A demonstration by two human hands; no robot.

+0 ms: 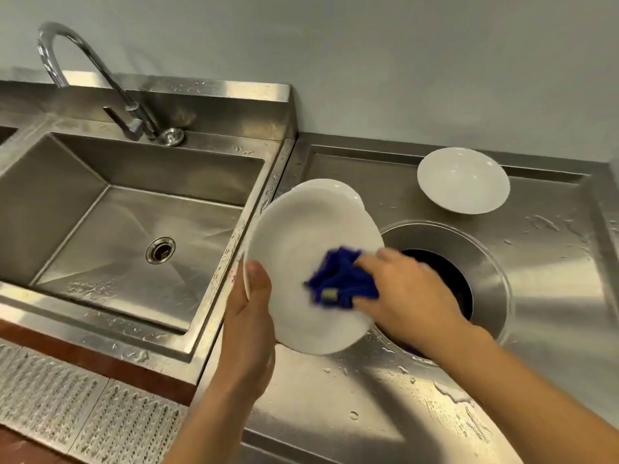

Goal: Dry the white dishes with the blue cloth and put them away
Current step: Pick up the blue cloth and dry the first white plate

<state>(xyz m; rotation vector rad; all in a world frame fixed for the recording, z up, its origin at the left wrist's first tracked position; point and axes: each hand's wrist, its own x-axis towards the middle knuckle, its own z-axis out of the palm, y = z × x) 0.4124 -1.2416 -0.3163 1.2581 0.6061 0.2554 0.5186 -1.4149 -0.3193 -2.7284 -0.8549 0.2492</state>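
Left hand [249, 316] clamps the near-left rim of a white plate [301, 249], thumb over the edge, holding it tilted above the steel counter [335, 396]. Right hand [407, 289] presses a bunched blue cloth [341, 279] against the plate's face, fingers closed on it; cloth blurred. Possibly a second dish behind the plate, hard to tell. A white bowl [464, 180] sits on the counter beyond the round opening [445, 272]. Sink [110, 209] at left.
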